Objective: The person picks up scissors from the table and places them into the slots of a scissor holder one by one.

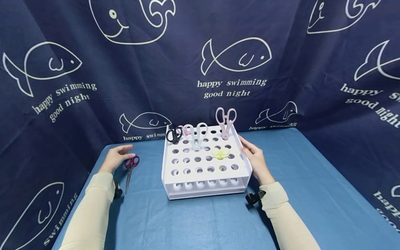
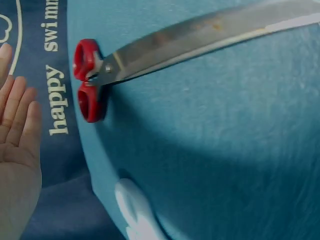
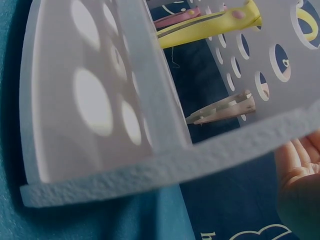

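Observation:
My left hand (image 1: pixel 116 158) is beside the handles of red-handled scissors (image 1: pixel 131 162), which lie on the table at the left with blades pointing toward me. In the left wrist view that hand's fingers (image 2: pixel 20 110) are extended, apart from the red loops. At the right, my right hand (image 1: pixel 255 160) rests against the outer side of a white rack (image 1: pixel 204 178) with rows of round holes. Standing in the rack are black (image 1: pixel 174 135), pink (image 1: pixel 185 130), pale blue (image 1: pixel 196 137), mauve (image 1: pixel 225 122) and yellow (image 1: pixel 220 153) scissors. The right wrist view shows yellow blades (image 3: pixel 210 25) below the perforated shelf.
A blue cloth (image 1: pixel 200 222) covers the table. Dark blue curtains (image 1: pixel 187 69) with white fish drawings enclose the back and sides. A pale rounded object (image 2: pixel 135 207) shows at the bottom of the left wrist view.

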Motion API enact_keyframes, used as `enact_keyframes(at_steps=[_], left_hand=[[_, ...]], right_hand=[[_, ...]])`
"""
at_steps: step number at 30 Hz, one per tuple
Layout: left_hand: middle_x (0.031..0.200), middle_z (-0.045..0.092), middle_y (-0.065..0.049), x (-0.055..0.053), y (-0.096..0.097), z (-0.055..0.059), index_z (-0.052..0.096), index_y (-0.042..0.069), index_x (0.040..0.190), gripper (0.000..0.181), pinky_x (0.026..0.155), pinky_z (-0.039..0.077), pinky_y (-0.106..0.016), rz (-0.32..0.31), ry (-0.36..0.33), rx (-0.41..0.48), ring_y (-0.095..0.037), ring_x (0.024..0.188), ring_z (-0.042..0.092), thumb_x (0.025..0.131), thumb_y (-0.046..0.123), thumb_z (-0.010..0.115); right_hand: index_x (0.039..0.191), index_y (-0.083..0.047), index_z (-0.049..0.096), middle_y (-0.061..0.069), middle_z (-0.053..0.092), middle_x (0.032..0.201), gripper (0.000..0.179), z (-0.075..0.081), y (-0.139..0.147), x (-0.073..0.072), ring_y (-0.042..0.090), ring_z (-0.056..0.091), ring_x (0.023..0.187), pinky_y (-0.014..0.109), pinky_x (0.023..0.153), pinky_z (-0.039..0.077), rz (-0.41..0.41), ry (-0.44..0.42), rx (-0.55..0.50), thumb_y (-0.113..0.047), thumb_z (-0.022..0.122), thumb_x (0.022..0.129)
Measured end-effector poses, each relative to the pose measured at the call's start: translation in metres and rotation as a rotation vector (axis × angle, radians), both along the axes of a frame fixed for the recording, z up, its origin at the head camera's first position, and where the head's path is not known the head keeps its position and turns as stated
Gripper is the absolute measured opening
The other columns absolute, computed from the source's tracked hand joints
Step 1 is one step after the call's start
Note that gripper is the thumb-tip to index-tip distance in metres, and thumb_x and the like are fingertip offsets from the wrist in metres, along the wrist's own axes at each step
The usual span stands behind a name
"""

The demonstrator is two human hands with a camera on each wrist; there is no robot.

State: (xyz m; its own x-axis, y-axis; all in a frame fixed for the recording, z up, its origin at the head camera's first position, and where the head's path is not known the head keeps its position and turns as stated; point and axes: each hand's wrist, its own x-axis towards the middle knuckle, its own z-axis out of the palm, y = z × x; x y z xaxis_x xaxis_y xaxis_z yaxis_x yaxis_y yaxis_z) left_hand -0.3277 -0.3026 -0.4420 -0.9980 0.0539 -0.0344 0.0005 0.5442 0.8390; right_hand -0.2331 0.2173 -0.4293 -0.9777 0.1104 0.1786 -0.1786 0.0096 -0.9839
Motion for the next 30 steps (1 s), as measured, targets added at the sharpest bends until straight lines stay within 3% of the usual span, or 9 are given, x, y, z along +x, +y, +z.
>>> enact_keyframes(at_steps=[13,24,30], left_hand=[[0.147,0.043,-0.023,0.0,-0.008,-0.022,0.044,0.002,0.144,0.067,0.113,0.034,-0.055,0.012,-0.109,-0.015,-0.039,0.137,0.039,0.088,0.024,0.073],[0.144,0.044,-0.028,0.004,-0.007,-0.028,0.045,-0.003,0.141,0.068,0.111,0.036,-0.054,0.03,-0.094,-0.097,-0.042,0.134,0.041,0.084,0.015,0.076],[0.14,0.047,-0.031,0.004,-0.005,-0.028,0.048,-0.003,0.139,0.068,0.107,0.04,-0.055,0.055,-0.077,-0.191,-0.044,0.128,0.045,0.081,0.014,0.078]], right_hand=[[0.143,-0.01,0.048,0.012,0.046,0.147,0.045,0.0,-0.001,0.0,0.004,0.054,0.119,0.011,0.089,0.05,0.002,0.015,0.002,-0.01,0.051,0.098],[0.143,-0.008,0.048,0.015,0.047,0.145,0.045,-0.002,-0.001,0.0,0.0,0.058,0.11,0.013,0.086,0.052,0.006,0.029,-0.007,-0.009,0.051,0.098],[0.142,-0.009,0.05,0.013,0.047,0.146,0.044,-0.002,-0.001,-0.002,0.001,0.055,0.117,0.011,0.089,0.05,-0.008,0.032,-0.006,-0.009,0.052,0.098]])
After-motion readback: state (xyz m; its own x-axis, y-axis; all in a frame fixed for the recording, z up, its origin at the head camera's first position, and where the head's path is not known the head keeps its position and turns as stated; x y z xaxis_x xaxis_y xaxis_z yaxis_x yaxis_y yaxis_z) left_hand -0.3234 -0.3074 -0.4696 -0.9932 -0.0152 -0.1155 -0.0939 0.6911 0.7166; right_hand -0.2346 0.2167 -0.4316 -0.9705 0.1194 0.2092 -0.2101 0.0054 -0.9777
